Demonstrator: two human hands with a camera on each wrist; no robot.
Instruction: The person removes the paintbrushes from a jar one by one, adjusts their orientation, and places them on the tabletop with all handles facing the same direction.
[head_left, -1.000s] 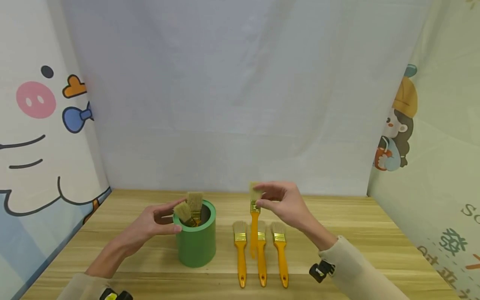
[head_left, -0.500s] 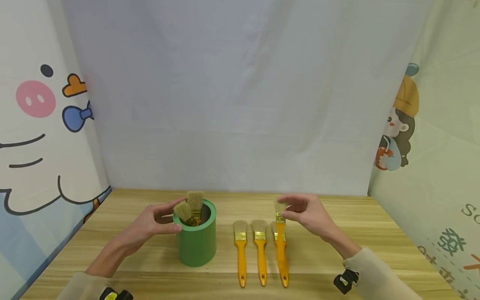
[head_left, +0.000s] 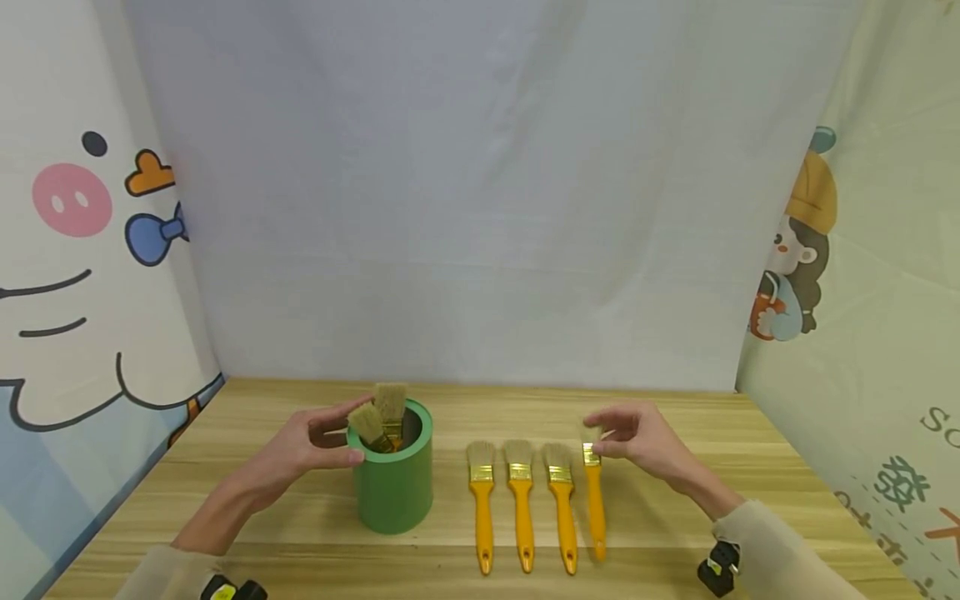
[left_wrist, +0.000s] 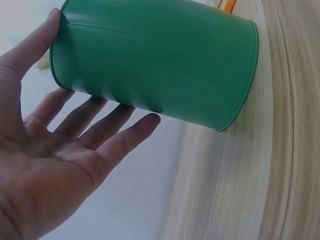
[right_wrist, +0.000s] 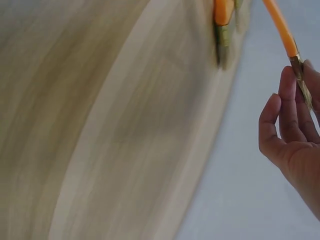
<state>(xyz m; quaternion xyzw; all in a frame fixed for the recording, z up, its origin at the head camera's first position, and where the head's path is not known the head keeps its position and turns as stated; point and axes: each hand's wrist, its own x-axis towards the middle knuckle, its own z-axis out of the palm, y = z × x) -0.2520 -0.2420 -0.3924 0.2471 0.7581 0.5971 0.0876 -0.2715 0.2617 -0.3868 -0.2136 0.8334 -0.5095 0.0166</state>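
My left hand (head_left: 296,446) holds a green cylindrical pot (head_left: 394,496) at its left side, the thumb at the near rim and the fingers farther back. In the left wrist view the fingers (left_wrist: 127,140) lie along the wall of the pot. Two paintbrushes stand in the pot, bristles up: one upright brush (head_left: 391,402) and one leaning brush (head_left: 367,423). With thumb and fingertips, my right hand (head_left: 645,437) pinches a yellow-handled paintbrush (head_left: 595,492) near its bristles, handle pointing down toward me. Part of its bristles is hidden by the fingers.
Three similar paintbrushes lie in a row between the pot and my right hand: a left brush (head_left: 483,508), a middle brush (head_left: 522,508) and a right brush (head_left: 562,508). Behind the wooden table (head_left: 675,517) hangs a pale curtain (head_left: 450,208); printed cloths flank both sides.
My right hand has moved right and lower with its paintbrush, from over the row to beside its right end. The left hand and pot have stayed in place.
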